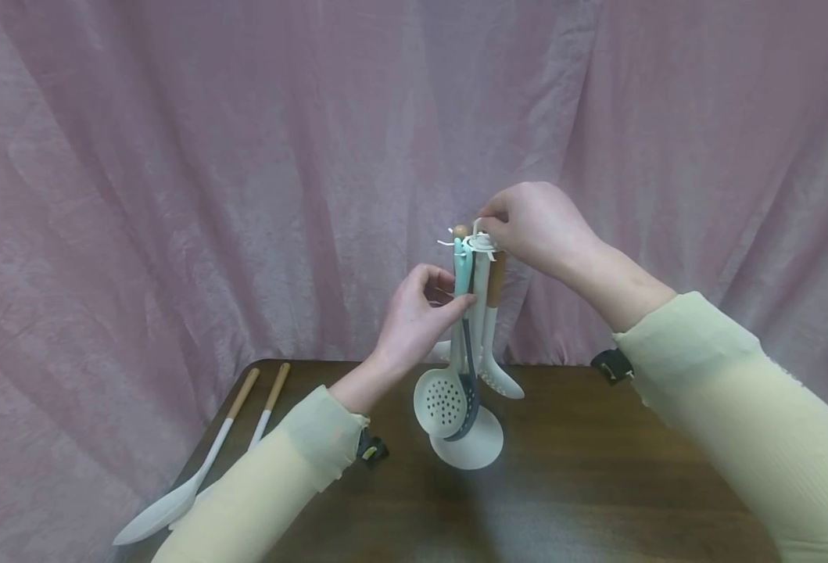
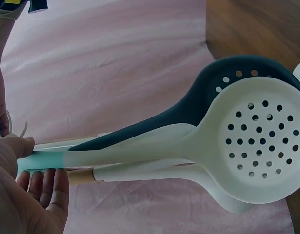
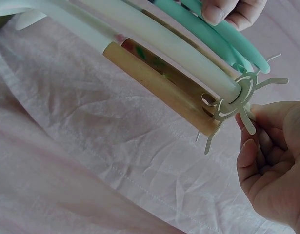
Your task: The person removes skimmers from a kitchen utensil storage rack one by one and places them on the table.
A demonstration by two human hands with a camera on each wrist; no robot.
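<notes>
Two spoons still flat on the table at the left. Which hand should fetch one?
Left, probably. The left hand only pinches a teal handle and is nearer the spoons; the right hand steadies the rack top.

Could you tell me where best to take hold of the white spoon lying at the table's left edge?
Probably grip the white spoon by its wooden handle end, coming from above. It lies flat on the table, bowl toward the near left edge, handle pointing away beside a second spoon's handle, so pinch across its sides; both hands are busy at the utensil rack.
</notes>
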